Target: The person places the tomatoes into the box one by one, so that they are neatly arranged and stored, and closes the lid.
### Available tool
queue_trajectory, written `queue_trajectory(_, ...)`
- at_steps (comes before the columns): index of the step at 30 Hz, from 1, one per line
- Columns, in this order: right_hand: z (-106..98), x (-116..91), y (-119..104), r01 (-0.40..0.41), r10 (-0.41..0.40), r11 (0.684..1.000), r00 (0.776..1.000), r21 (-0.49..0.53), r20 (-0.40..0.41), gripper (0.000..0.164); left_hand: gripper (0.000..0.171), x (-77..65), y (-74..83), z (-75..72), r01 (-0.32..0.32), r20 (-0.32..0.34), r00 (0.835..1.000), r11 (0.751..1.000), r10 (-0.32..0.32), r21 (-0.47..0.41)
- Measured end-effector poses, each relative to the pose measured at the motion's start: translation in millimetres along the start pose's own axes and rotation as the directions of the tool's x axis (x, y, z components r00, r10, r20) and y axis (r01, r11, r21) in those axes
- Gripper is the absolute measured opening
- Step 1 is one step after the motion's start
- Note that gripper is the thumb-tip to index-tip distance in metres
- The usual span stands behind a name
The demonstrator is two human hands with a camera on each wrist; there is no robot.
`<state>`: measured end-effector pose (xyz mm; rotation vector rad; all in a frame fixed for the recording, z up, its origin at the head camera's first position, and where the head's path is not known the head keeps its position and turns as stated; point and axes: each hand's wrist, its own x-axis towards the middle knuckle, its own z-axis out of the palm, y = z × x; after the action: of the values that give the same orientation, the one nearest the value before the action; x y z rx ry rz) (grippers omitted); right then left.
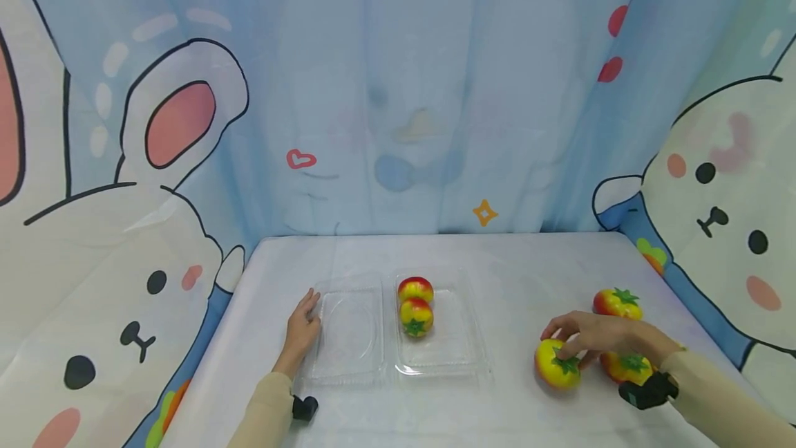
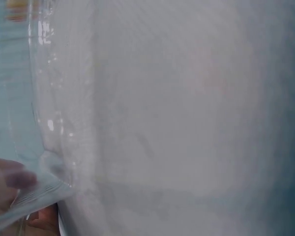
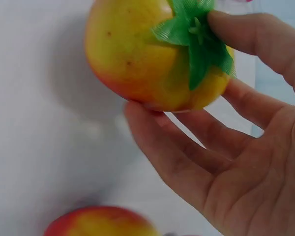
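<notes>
My right hand (image 1: 587, 332) grips a yellow-red artificial persimmon (image 1: 550, 368) with a green leafy top, at the right of the table. In the right wrist view the thumb presses by the green leaves of this persimmon (image 3: 132, 54) and the fingertips support its other side. My left hand (image 1: 302, 329) pinches the outer edge of a clear plastic clamshell box (image 1: 348, 361), which lies opened flat. In the left wrist view the thumb shows through the bent plastic edge (image 2: 51, 184). Two persimmons (image 1: 415, 317) sit along the left side of the box's right half.
Beside my right hand lie another persimmon (image 1: 612, 303) toward the back and one more persimmon (image 1: 622, 367) partly hidden under the wrist. A white cloth covers the table (image 1: 522, 268). Behind it hangs a blue curtain (image 1: 398, 88) with cartoon rabbits.
</notes>
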<state>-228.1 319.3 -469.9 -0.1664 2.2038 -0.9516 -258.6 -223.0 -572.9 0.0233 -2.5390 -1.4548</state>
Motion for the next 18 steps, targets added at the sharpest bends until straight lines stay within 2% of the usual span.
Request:
queue_trajectory(8,-11,13,-43,0.11,-0.112,0.993,0.99,-0.031,-0.083,0.044,0.057,0.1,0.6,1.3,0.006,0.009,1.0,1.0,-0.006,-0.004)
queue_trajectory(12,-15,23,-65,0.198,-0.202,0.979,0.974,-0.052,-0.104,0.049,0.057,1.1,-0.1,1.2,0.005,0.011,1.0,1.0,-0.005,-0.008)
queue_trajectory(15,-13,28,-84,0.265,-0.269,0.963,0.957,-0.052,-0.108,0.05,0.057,1.5,-0.5,0.9,-0.004,0.01,1.0,1.0,0.004,-0.006)
queue_trajectory(18,-5,35,-103,0.283,-0.287,0.958,0.95,-0.045,-0.123,0.05,0.056,-0.6,-0.1,-0.2,-0.002,0.008,1.0,1.0,0.002,-0.012)
